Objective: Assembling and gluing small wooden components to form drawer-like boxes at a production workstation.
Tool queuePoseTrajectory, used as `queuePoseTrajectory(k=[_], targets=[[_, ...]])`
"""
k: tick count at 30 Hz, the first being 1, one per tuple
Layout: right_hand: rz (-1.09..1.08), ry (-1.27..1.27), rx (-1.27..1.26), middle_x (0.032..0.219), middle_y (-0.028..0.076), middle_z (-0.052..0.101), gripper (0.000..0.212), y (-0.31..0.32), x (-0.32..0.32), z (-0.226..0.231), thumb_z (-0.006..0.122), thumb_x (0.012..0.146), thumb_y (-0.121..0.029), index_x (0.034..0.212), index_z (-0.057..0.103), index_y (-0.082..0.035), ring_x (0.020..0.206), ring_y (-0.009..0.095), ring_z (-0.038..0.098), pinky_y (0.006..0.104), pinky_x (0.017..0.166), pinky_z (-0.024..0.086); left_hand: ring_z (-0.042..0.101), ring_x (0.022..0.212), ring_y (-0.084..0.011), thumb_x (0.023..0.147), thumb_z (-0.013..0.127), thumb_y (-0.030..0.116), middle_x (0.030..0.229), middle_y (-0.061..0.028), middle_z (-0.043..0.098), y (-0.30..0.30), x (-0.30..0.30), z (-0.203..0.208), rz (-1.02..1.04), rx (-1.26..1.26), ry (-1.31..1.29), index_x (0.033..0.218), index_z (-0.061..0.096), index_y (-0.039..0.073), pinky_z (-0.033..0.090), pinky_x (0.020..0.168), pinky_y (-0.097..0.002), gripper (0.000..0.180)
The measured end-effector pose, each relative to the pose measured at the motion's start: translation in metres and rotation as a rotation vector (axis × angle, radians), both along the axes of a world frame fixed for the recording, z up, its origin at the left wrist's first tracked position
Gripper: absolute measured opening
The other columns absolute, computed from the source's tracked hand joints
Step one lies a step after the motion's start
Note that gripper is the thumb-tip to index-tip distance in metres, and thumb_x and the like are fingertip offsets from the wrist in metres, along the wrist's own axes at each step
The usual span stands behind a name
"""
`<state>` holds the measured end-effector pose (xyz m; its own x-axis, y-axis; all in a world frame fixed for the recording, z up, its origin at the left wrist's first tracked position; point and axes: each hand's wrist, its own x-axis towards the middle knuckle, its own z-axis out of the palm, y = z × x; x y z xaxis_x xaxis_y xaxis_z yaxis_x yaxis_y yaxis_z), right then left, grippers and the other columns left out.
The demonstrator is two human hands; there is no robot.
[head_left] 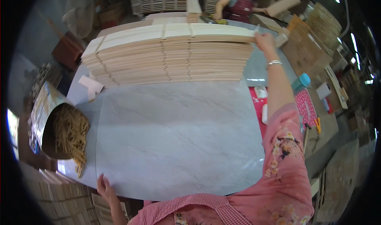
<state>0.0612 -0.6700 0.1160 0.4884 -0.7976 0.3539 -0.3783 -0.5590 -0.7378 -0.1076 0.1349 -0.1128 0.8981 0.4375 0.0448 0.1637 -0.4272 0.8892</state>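
One carton [309,46]: big, brown, past the right side; too blurred for me to tell whether it carries any print.
Coworker's apron [239,6]: dark red with pale marks; can't make out whether they're letters or pattern.
Tabletop [178,133]: grey-white, marbled, a bit shiny. Big bare stretch from the stack back to the near edge, so that's the open room.
Near edge: right up by the wearer's checked pink apron [194,203].
Left side: bucket [43,102] tipped over, mouth toward the middle, tan strips [71,131] spilling out. White scraps [91,86] sit just beside the stack's left end.
Right side: pink mat [307,110] along that edge, blue cup [303,81] near it.
Stack [170,62]: across the far part of the tabletop. Thin pale wood slats piled flat, top ones whiter, dark notches lining up down the front in rows. Layers a little uneven at the right end.
Right hand [266,42]: at the top slats' right end, fingers touching; can't tell if it's actually pinching them.
Left hand [105,186]: released, fingers loosely curled, by the near left edge, well apart from the stack.
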Motion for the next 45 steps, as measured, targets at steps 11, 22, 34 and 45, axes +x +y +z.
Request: queuePoseTrajectory(k=[11, 22, 34, 45], targets=[[-0.053, -0.379, 0.366, 0.069, 0.006, 0.054, 0.054, 0.097, -0.128, -0.02, 0.062, 0.09, -0.05, 0.099, 0.062, 0.003, 0.046, 0.012, 0.039, 0.0278, 0.039, 0.032, 0.058, 0.119, -0.0429, 0.09, 0.073, 0.048, 0.138, -0.0317, 0.047, -0.282, 0.246, 0.182, -0.563, -1.374, 0.313, 0.144, 0.035, -0.013, 0.052, 0.1, -0.0497, 0.09], [-0.045, -0.05, 0.252, 0.089, 0.015, 0.064, 0.044, 0.136, -0.252, -0.148, 0.065, 0.093, -0.038, 0.106, 0.064, 0.004, 0.079, 0.023, 0.059, 0.0346, 0.072, 0.049, 0.062, 0.104, -0.0312, 0.091, 0.071, 0.008, 0.121, -0.0237, 0.051, -0.256, 0.154, 0.127, -0.312, -1.327, 0.287, 0.131, 0.045, -0.012, 0.06, 0.091, -0.046, 0.052], [-0.193, 0.627, -0.467, 0.111, 0.019, 0.062, 0.047, 0.172, -0.481, -0.203, 0.074, 0.085, -0.032, 0.118, 0.061, -0.001, 0.099, 0.039, 0.06, 0.0456, 0.089, 0.049, 0.062, 0.108, -0.0286, 0.095, 0.067, 0.01, 0.12, -0.0223, 0.056, -0.184, 0.014, 0.029, -0.135, -1.37, 0.559, 0.124, 0.05, -0.012, 0.054, 0.1, -0.0426, 0.04], [0.148, 0.476, -0.419, 0.127, 0.017, 0.06, 0.057, 0.202, -0.399, -0.166, 0.076, 0.081, -0.024, 0.129, 0.058, -0.001, 0.112, 0.036, 0.059, 0.0433, 0.099, 0.046, 0.063, 0.105, -0.0232, 0.082, 0.08, 0.025, 0.12, -0.0177, 0.062, -0.12, 0.018, 0.08, -1.041, 0.127, 0.376, 0.121, 0.063, 0.003, 0.052, 0.086, -0.0341, 0.048]])
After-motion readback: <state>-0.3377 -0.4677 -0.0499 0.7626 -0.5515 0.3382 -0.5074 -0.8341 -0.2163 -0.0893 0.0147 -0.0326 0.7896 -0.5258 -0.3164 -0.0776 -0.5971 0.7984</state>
